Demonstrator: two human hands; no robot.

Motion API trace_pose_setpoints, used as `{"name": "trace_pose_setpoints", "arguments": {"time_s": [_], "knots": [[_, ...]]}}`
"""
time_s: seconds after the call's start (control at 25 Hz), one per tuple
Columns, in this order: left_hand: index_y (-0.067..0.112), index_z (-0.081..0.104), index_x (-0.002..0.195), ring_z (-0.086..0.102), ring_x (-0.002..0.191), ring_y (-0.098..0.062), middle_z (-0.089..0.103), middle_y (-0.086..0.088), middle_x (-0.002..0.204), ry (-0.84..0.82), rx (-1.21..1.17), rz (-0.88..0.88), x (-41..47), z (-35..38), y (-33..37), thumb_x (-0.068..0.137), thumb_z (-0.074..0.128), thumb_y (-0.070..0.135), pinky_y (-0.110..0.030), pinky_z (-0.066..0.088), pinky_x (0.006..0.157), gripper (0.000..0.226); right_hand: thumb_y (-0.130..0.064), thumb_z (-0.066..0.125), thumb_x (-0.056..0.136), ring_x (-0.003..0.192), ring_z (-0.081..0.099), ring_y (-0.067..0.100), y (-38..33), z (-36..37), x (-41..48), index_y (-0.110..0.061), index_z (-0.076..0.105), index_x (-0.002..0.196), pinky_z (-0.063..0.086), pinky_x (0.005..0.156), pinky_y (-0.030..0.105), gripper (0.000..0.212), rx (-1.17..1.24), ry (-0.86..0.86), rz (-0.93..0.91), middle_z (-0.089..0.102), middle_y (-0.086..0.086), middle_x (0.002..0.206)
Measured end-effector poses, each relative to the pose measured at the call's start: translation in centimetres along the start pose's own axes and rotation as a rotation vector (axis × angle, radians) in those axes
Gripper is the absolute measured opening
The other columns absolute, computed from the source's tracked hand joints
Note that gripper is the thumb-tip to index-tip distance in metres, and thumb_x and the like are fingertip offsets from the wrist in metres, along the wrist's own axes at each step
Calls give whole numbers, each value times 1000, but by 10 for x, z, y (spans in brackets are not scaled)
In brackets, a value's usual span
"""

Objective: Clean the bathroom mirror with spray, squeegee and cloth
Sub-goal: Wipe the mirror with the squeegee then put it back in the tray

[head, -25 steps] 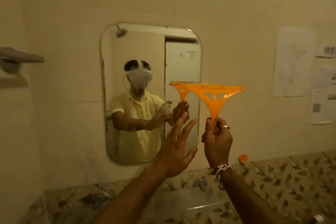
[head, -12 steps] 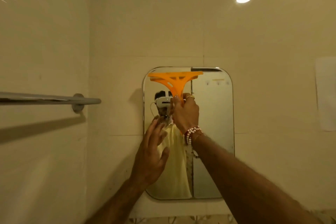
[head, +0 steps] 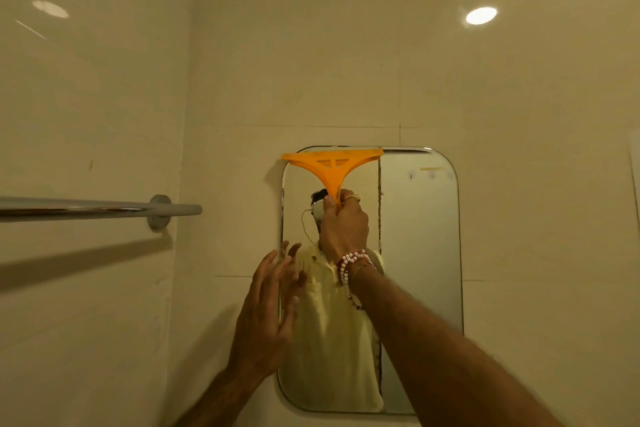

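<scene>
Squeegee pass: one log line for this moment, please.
phase: squeegee at top | right hand: gripping orange squeegee handle | blade: mirror top-left edge | left hand: open, empty

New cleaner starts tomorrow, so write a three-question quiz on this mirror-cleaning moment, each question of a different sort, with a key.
1. True or false: the blade of the orange plastic squeegee sits at the top edge of the rounded rectangular wall mirror.
2. Which hand grips the squeegee handle? A) left hand B) right hand C) both
3. Fill in: the blade covers the mirror's ____ half.

Key: 1 true. 2 B; the left hand is open, fingers spread, by the mirror's left edge. 3 left.
</scene>
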State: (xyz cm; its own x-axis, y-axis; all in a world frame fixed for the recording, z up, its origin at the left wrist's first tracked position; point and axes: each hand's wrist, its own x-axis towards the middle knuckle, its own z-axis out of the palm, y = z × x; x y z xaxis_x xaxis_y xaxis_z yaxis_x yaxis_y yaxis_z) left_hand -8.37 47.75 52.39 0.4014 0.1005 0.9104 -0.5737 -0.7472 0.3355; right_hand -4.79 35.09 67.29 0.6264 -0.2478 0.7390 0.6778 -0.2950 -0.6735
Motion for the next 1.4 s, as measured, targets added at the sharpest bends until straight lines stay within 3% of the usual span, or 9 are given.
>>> {"name": "trace_pose_setpoints", "arguments": {"time_s": [0.12,0.24,0.44,0.56,0.72,0.88,1.12,1.28,1.4], "knots": [[30,35,154,25,148,-3,19,18,162,19,-9,-7,-2,5,-4,97,50,37,-32,41,109,59,-36,46,103,98,66,28,16,-1,-10,-16,61,121,53,86,38,31,-30,-33,2,69,9,108],[34,33,153,16,144,19,19,21,162,24,-34,-12,-7,11,-6,98,49,34,-16,33,106,57,-38,45,103,95,65,28,41,-2,-32,-17,60,126,56,86,44,34,-65,-75,12,68,11,104],[30,37,152,18,144,20,23,19,162,61,-54,-2,-21,20,-12,100,49,27,-11,33,103,54,-32,49,102,63,53,6,84,-5,-77,-31,59,117,47,60,27,17,21,-92,-2,57,-12,73],[26,40,151,22,146,14,26,15,162,99,-63,6,-27,20,-15,100,49,24,-14,35,105,52,-31,51,102,61,57,7,106,-5,-101,-38,55,99,45,56,23,9,35,-99,18,62,-8,71],[23,39,151,25,149,5,26,16,162,112,-70,19,-32,18,-18,103,43,35,-30,39,112,50,-31,52,101,65,63,6,130,-3,-129,-29,64,110,44,55,12,15,28,-101,41,69,-8,78],[29,33,157,20,151,5,15,27,165,61,-38,10,-38,12,-22,103,41,43,-31,34,114,56,-31,54,100,64,61,3,154,-1,-168,-30,65,105,40,55,12,13,18,-117,99,66,-11,72],[29,22,162,12,157,-9,8,12,172,-56,95,-35,-58,8,-26,102,37,46,-47,23,126,64,-35,51,101,73,65,16,188,-7,-229,-28,62,124,54,67,38,27,-89,-163,190,71,-4,84],[31,18,161,9,158,-10,3,13,171,-109,100,-64,-75,13,-26,102,40,44,-58,25,124,65,-35,50,101,57,57,9,203,-13,-259,-25,64,119,46,52,29,25,-149,-190,226,61,-5,64],[35,15,161,2,155,2,-4,23,169,-116,103,-72,-80,15,-26,102,44,39,-56,25,124,66,-36,48,102,61,57,9,215,-19,-276,-22,63,110,52,60,38,22,-171,-209,276,58,-6,65]]}}
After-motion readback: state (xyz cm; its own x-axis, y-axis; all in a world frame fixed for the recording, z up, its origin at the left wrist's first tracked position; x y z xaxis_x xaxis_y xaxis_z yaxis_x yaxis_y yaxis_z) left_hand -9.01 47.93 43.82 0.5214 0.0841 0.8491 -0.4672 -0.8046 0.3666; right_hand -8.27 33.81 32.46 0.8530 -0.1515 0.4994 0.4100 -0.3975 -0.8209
